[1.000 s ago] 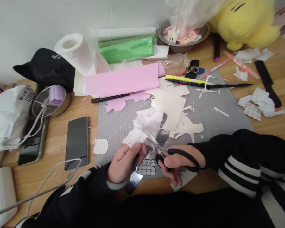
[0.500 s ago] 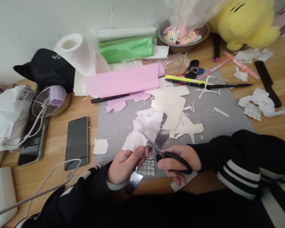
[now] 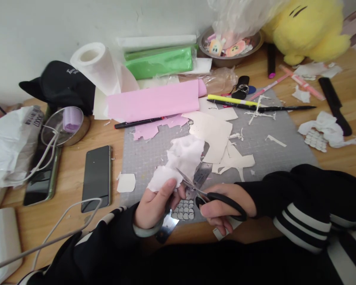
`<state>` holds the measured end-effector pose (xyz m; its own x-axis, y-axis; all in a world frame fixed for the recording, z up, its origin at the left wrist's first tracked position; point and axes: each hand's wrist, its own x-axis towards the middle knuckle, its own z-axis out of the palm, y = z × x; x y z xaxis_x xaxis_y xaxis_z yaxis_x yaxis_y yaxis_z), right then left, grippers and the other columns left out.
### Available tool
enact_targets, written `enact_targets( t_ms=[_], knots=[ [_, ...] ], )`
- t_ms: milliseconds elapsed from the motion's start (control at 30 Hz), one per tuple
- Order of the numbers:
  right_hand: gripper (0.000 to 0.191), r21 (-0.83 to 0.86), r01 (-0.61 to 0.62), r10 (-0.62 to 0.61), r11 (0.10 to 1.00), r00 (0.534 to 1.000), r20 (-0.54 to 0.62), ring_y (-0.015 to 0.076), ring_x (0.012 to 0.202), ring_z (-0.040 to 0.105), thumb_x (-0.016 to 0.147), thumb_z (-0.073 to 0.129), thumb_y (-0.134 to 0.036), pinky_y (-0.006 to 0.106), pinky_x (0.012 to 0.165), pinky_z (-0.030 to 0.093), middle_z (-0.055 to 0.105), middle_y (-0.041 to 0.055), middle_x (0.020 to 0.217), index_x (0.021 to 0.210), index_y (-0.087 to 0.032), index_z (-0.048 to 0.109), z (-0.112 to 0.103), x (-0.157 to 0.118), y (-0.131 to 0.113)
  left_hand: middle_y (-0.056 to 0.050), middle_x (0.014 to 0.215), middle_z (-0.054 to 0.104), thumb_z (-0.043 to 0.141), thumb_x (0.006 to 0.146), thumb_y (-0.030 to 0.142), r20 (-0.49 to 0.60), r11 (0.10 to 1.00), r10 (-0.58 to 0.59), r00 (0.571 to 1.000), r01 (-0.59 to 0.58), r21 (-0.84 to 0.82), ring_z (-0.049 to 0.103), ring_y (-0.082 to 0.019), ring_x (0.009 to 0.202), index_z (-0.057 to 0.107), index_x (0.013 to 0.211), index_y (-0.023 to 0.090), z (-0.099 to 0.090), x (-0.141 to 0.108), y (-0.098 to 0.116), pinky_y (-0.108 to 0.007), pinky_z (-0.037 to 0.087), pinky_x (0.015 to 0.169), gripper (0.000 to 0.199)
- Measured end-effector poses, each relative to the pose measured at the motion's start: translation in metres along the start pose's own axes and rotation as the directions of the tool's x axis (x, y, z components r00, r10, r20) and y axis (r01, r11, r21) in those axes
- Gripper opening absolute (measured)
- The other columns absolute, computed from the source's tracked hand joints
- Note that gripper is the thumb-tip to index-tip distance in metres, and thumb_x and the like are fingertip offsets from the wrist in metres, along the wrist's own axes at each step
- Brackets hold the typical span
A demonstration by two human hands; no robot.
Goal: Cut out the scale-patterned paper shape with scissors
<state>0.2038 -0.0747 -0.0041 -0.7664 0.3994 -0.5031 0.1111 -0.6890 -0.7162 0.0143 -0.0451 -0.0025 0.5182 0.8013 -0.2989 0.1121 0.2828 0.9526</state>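
My left hand (image 3: 157, 202) pinches a white piece of paper (image 3: 163, 178) between thumb and fingers. In my right hand (image 3: 228, 204) is a pair of scissors (image 3: 219, 198) with black handles, my fingers through the loops. Their blades point up and left and reach the right edge of the white piece. Behind it, more crumpled white material (image 3: 186, 152) lies on the grey cutting mat (image 3: 145, 152); whether the two are joined I cannot tell. Below my hands lies a small sheet of grey scale-like shapes (image 3: 184, 209), beside a shiny metal blade-like strip (image 3: 167, 225).
Cream paper scraps (image 3: 216, 132) lie past my hands, with a folded pink sheet (image 3: 154, 101) behind. To the left are a phone (image 3: 96, 178), a cable (image 3: 74, 206) and a metal bowl (image 3: 84, 126). Pens (image 3: 231, 99) and a comb (image 3: 335, 107) lie to the right.
My right hand has drawn slightly right with the scissors. The white piece in my left hand has tilted and shifted a little left.
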Motion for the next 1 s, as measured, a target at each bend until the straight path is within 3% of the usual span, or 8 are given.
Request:
enact_targets(
  t_ms=[133,300,433,600,833,1000],
  knots=[
    [0.044,-0.167,-0.097,0.091,0.981,0.995,-0.042,0.0035,0.037,0.043,0.069,0.058,-0.056,0.012,0.033,0.033,0.05,-0.0028,0.052,0.069,-0.013,0.045,0.003,-0.009,-0.01,0.004,0.035,0.041,0.04,0.082,0.06,0.013,1.0,0.01,1.0,-0.011,0.029,0.032,-0.008,0.032,0.055,0.058,0.016,-0.001,-0.001,-0.004,-0.025,0.03,0.04,0.052],
    [0.048,-0.188,-0.124,0.113,0.974,0.991,-0.07,0.0042,0.036,0.043,0.068,0.057,-0.06,0.013,0.035,0.034,0.049,-0.004,0.05,0.076,-0.015,0.044,0.006,-0.014,-0.015,0.005,0.032,0.039,0.041,0.084,0.057,0.04,0.998,0.017,0.999,-0.02,0.06,0.031,-0.007,0.031,0.056,0.06,0.015,0.0,-0.002,-0.003,-0.024,0.032,0.041,0.05],
    [0.043,-0.236,-0.144,0.125,0.961,0.988,-0.095,0.0046,0.037,0.043,0.07,0.059,-0.055,0.013,0.036,0.035,0.048,-0.0046,0.047,0.073,-0.015,0.045,0.004,-0.011,-0.013,0.005,0.033,0.039,0.041,0.083,0.058,0.071,0.996,-0.004,0.997,-0.003,0.094,0.032,-0.007,0.031,0.057,0.06,0.015,-0.002,-0.001,-0.001,-0.023,0.03,0.039,0.051],
    [0.043,-0.283,-0.082,0.059,0.955,0.994,-0.09,0.0055,0.035,0.043,0.073,0.056,-0.055,0.016,0.036,0.036,0.048,-0.0025,0.045,0.065,-0.015,0.046,-0.001,-0.006,-0.006,0.005,0.032,0.039,0.04,0.082,0.061,0.049,0.99,-0.003,0.999,-0.003,0.14,0.03,-0.007,0.03,0.057,0.059,0.016,-0.002,-0.001,-0.002,-0.024,0.029,0.038,0.054],
    [0.051,-0.185,-0.042,0.03,0.982,0.997,-0.066,0.0047,0.037,0.045,0.072,0.053,-0.063,0.015,0.035,0.037,0.047,-0.0022,0.051,0.064,-0.013,0.045,-0.001,-0.008,-0.003,0.005,0.032,0.038,0.041,0.084,0.057,0.054,0.997,0.026,0.998,-0.03,0.075,0.03,-0.007,0.029,0.057,0.059,0.015,-0.001,-0.001,-0.003,-0.024,0.032,0.04,0.051],
    [0.048,-0.225,-0.12,0.105,0.967,0.992,-0.075,0.0043,0.036,0.043,0.071,0.056,-0.061,0.014,0.034,0.035,0.049,-0.0031,0.05,0.074,-0.014,0.047,0.003,-0.012,-0.012,0.005,0.033,0.04,0.044,0.085,0.053,0.105,0.998,0.031,0.994,-0.037,0.056,0.031,-0.006,0.031,0.061,0.06,0.014,-0.003,-0.002,-0.003,-0.022,0.032,0.04,0.049]
  ],
)
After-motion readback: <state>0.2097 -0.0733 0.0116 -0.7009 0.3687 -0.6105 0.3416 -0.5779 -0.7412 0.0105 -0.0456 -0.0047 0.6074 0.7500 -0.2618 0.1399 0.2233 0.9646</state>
